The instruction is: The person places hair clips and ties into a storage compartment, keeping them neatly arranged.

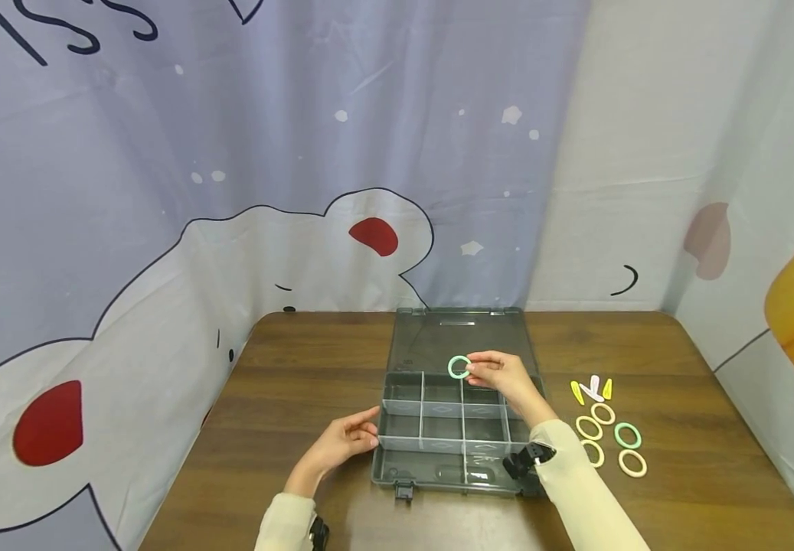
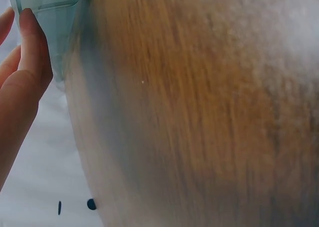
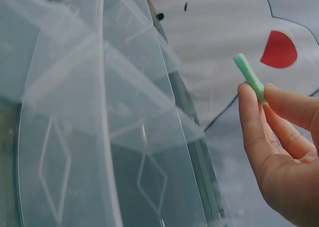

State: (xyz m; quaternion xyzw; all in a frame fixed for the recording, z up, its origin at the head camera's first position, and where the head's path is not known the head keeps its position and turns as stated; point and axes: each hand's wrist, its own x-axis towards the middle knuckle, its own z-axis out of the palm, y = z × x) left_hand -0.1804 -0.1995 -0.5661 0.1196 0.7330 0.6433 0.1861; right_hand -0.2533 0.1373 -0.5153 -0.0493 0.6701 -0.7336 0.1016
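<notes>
My right hand (image 1: 502, 375) pinches a mint-green ring (image 1: 452, 370) between thumb and fingertips, above the back of a compartment box (image 1: 438, 445). In the right wrist view the ring (image 3: 247, 75) appears edge-on, clear of the dividers. The box is grey and see-through, with pale dividers and its lid (image 1: 462, 337) laid back behind it. At the box's left side, my left hand (image 1: 343, 445) rests its loosely bent fingers against the wall. The left wrist view shows those fingertips (image 2: 31, 25) right at the box edge (image 2: 47, 5).
Right of the box lie several cream and yellow rings (image 1: 632, 463), another green ring (image 1: 628, 436), yellow hair clips (image 1: 607, 389) and pale pink clips (image 1: 591, 390). Everything stands on a brown wooden table (image 1: 286, 375). A printed curtain (image 1: 300, 138) hangs behind its far edge.
</notes>
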